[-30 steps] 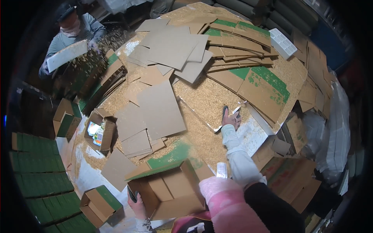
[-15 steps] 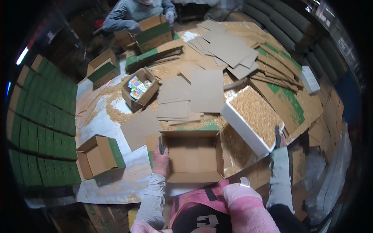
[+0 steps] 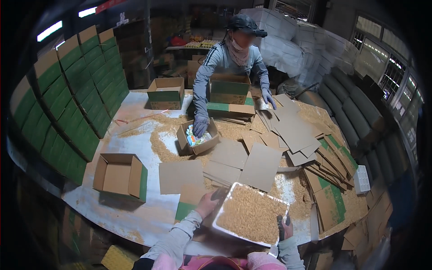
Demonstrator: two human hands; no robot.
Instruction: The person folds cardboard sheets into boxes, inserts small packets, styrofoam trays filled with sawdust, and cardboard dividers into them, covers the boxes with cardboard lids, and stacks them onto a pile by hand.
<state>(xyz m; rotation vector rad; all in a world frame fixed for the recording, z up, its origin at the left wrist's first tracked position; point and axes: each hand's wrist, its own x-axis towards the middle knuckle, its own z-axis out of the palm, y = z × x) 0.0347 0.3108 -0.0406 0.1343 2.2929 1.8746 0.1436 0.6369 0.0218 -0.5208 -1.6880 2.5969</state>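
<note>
I hold a white tray (image 3: 219, 225) heaped with tan husk filling between both hands, just above the near table edge. My left hand (image 3: 208, 204) grips its left rim and my right hand (image 3: 283, 228) grips its right rim. Under the tray's left corner a green-and-brown carton edge (image 3: 183, 210) shows; the rest of that box is hidden. Across the table another person in a grey top and gloves reaches one hand (image 3: 200, 126) into a small open box (image 3: 182, 136) holding colourful packets, the other hand (image 3: 269, 98) resting on flat card sheets.
Flat cardboard sheets (image 3: 261, 164) cover the table's middle and right, with loose husk scattered about. An open empty carton (image 3: 118, 174) stands at the near left. Stacked green-and-brown cartons (image 3: 67, 99) wall the left side. White sacks (image 3: 292, 45) pile up at the back.
My view swung up toward the far side of the table. The tray of husk, earlier lying on the table at my right, is now held in both hands over the open box.
</note>
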